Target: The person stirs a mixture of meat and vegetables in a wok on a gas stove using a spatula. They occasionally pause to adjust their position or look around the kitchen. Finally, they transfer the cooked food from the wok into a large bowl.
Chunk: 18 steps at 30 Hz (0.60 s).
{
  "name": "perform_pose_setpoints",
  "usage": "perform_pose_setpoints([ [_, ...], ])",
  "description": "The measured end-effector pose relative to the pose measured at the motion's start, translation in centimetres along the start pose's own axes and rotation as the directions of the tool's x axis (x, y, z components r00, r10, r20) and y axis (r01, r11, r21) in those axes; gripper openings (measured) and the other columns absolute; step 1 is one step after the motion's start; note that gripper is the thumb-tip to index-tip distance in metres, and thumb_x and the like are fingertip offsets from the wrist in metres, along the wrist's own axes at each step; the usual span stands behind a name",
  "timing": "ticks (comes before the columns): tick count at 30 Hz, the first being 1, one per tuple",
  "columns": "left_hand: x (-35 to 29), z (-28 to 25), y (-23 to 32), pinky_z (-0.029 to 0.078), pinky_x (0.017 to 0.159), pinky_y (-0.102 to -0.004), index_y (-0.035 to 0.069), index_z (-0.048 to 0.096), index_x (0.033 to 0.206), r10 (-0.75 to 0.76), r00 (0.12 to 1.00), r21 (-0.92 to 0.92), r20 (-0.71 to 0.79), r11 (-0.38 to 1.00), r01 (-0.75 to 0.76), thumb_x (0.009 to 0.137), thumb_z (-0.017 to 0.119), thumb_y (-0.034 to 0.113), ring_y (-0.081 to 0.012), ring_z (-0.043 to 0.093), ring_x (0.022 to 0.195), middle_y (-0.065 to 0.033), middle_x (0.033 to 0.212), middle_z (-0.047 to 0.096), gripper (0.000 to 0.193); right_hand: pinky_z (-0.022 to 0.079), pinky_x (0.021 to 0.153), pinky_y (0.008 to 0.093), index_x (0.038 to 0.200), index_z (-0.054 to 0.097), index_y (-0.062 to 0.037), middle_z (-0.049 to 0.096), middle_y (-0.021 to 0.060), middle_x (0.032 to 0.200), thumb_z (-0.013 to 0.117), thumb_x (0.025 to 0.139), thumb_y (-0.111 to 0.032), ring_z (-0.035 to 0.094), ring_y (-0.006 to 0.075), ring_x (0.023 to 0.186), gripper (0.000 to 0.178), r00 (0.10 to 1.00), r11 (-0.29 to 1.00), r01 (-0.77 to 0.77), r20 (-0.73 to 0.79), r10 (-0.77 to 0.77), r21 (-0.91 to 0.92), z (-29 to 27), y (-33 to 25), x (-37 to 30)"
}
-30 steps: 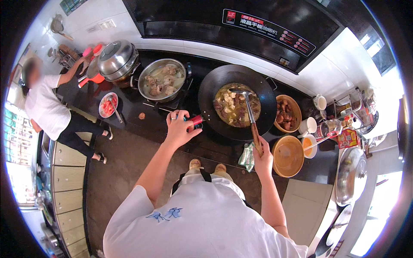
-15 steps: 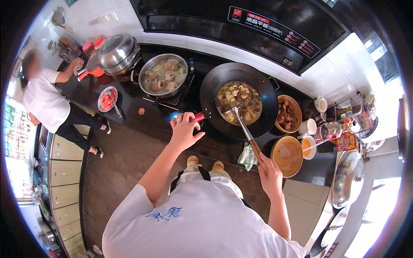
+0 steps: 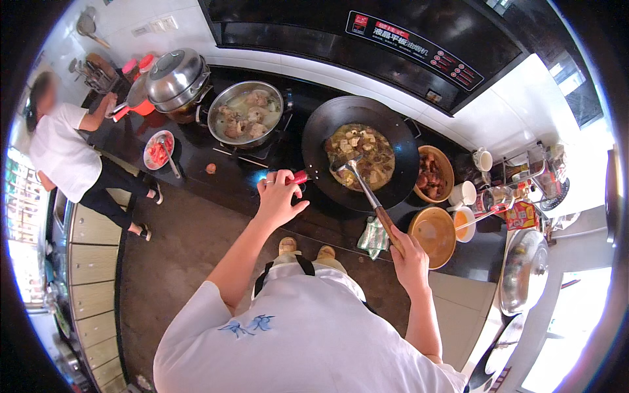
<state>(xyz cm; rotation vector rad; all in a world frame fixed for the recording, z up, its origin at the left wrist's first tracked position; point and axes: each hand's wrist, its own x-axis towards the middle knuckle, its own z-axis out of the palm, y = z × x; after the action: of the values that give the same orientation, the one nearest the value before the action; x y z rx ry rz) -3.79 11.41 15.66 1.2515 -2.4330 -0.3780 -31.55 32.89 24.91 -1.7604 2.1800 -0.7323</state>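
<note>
My right hand (image 3: 412, 263) is closed round the wooden handle of a metal spatula (image 3: 368, 194). The blade of the spatula dips into a brown stew of tofu-like cubes and darker pieces (image 3: 375, 154) in a large black wok (image 3: 321, 124). At the wok's near left, my left hand (image 3: 278, 198) has its fingers curled over the red wok handle (image 3: 299, 177), with the thumb held apart. Left of the wok stands a steel pot (image 3: 211, 121) with pieces of meat in pale broth.
Right of the wok are a bowl of browned meat (image 3: 432, 171), a wide tan bowl (image 3: 433, 239) and a small bowl of orange liquid (image 3: 464, 224). A folded cloth (image 3: 374, 237) lies at the counter's edge. Another person (image 3: 75, 141) stands at the far left, near a lidded steamer (image 3: 174, 82).
The spatula's blade has shifted slightly and sits lower in the stew. My left hand stays at the wok handle. The whole view has moved a little.
</note>
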Motion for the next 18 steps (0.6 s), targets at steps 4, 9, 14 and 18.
perform_pose_setpoints([
  [4, 0.0, 0.2, 0.0, 0.033, 0.095, -0.0508, 0.019, 0.066, 0.081, 0.009, 1.0, -0.014, -0.02, 1.0, -0.01, 0.07, 0.086, 0.037, -0.0338, 0.046, 0.116, -0.0039, 0.119, 0.049, 0.029, 0.053, 0.071, 0.0435, 0.133, 0.06, -0.0168, 0.061, 0.0142, 0.091, 0.067, 0.086, -0.004, 0.064, 0.0362, 0.08, 0.05, 0.998, 1.0, 0.01, -0.067, -0.008, 0.027, 0.7, -0.2, 0.7],
  [9, 0.1, 0.0, 0.1, 0.033, 0.094, -0.0507, 0.019, 0.066, 0.079, 0.007, 1.0, -0.02, -0.022, 1.0, -0.007, 0.069, 0.086, 0.037, -0.0339, 0.046, 0.116, -0.0037, 0.119, 0.049, 0.029, 0.053, 0.072, 0.0437, 0.134, 0.059, -0.0164, 0.064, 0.0153, 0.096, 0.066, 0.086, -0.004, 0.064, 0.0371, 0.083, 0.05, 0.99, 0.997, 0.009, -0.141, 0.002, 0.08, 4.3, 0.3, 3.1],
  [14, 0.0, 0.1, -0.1, 0.033, 0.095, -0.0506, 0.018, 0.066, 0.08, 0.017, 0.999, -0.019, -0.036, 1.0, -0.018, 0.07, 0.085, 0.038, -0.0335, 0.046, 0.116, -0.0036, 0.12, 0.05, 0.028, 0.053, 0.071, 0.0437, 0.134, 0.059, -0.0162, 0.064, 0.0152, 0.095, 0.066, 0.086, -0.004, 0.065, 0.0368, 0.083, 0.05, 0.993, 0.999, -0.037, -0.109, 0.039, 0.021, 4.8, 0.6, 2.5],
  [18, -0.1, 0.4, -0.2, 0.032, 0.096, -0.0508, 0.018, 0.067, 0.079, 0.022, 0.999, -0.044, -0.048, 0.999, -0.024, 0.07, 0.085, 0.037, -0.034, 0.045, 0.117, -0.0044, 0.12, 0.05, 0.028, 0.053, 0.07, 0.0437, 0.134, 0.06, -0.0164, 0.063, 0.0145, 0.093, 0.067, 0.087, -0.005, 0.065, 0.0359, 0.082, 0.049, 0.994, 0.999, -0.038, -0.102, 0.037, -0.008, 3.2, 0.1, 1.1],
])
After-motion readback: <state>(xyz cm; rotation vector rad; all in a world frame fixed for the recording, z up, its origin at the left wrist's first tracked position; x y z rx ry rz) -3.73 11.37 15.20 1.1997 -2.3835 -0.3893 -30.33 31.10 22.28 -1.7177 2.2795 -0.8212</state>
